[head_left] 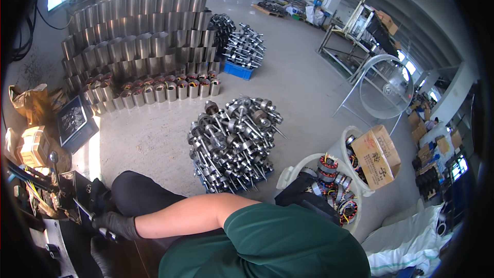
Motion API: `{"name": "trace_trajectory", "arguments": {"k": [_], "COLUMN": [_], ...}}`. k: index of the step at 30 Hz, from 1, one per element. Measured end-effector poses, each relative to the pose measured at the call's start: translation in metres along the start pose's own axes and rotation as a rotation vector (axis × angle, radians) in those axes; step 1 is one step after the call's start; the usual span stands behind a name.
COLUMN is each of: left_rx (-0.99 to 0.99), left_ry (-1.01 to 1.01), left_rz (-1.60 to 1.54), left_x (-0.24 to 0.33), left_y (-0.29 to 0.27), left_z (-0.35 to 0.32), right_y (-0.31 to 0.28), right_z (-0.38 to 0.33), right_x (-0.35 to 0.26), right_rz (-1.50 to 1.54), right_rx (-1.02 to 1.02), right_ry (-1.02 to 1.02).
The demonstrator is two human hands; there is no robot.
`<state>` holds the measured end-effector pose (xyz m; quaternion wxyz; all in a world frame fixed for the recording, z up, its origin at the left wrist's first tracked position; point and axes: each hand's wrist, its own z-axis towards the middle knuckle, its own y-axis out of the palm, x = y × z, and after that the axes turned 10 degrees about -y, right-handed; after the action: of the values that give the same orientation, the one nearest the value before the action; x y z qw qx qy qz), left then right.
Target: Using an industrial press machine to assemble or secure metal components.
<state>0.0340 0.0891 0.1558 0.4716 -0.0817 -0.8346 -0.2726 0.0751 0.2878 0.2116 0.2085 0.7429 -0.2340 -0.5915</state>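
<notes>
My right arm, in a green sleeve, reaches from the lower middle toward the left. My right hand (116,225) wears a black glove and is closed around a slim metal tool (84,209) that points up and left at a dark metal workpiece (77,188) with coloured wires (32,191) beside it. Just below it is a dark shape that may be my gloved left hand (101,254); its fingers cannot be made out. My knee in dark trousers (139,190) is next to the right hand.
A stack of steel rotor shafts (231,141) stands on a blue pallet ahead. Rows of metal cylinder housings (139,46) are piled behind. White tubs of wound stators (334,185), a cardboard box (378,157), a large fan (386,87) and white sacks (406,242) are to the right.
</notes>
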Motion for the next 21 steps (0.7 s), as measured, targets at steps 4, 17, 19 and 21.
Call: {"name": "trace_trajectory", "arguments": {"k": [4,17,19,21], "left_rx": [0.096,0.137,0.125,0.103], "left_ry": [0.044,0.164,0.108,0.028], "left_rz": [0.31,1.013,1.026,1.03], "left_x": [0.008,-0.01,-0.013,-0.017], "left_y": [0.012,-0.025,-0.03,-0.028], "left_z": [-0.009,-0.011,-0.017,-0.02], "right_y": [-0.006,-0.196,-0.196,-0.207], "right_z": [-0.056,-0.278,-0.32,-0.344], "right_x": [-0.124,-0.305,-0.317,-0.326], "right_rz": [0.076,-0.045,-0.115,-0.086], "right_rx": [0.12,0.19,0.372,0.489], "right_ry": [-0.127,-0.34,-0.372,-0.424]}}
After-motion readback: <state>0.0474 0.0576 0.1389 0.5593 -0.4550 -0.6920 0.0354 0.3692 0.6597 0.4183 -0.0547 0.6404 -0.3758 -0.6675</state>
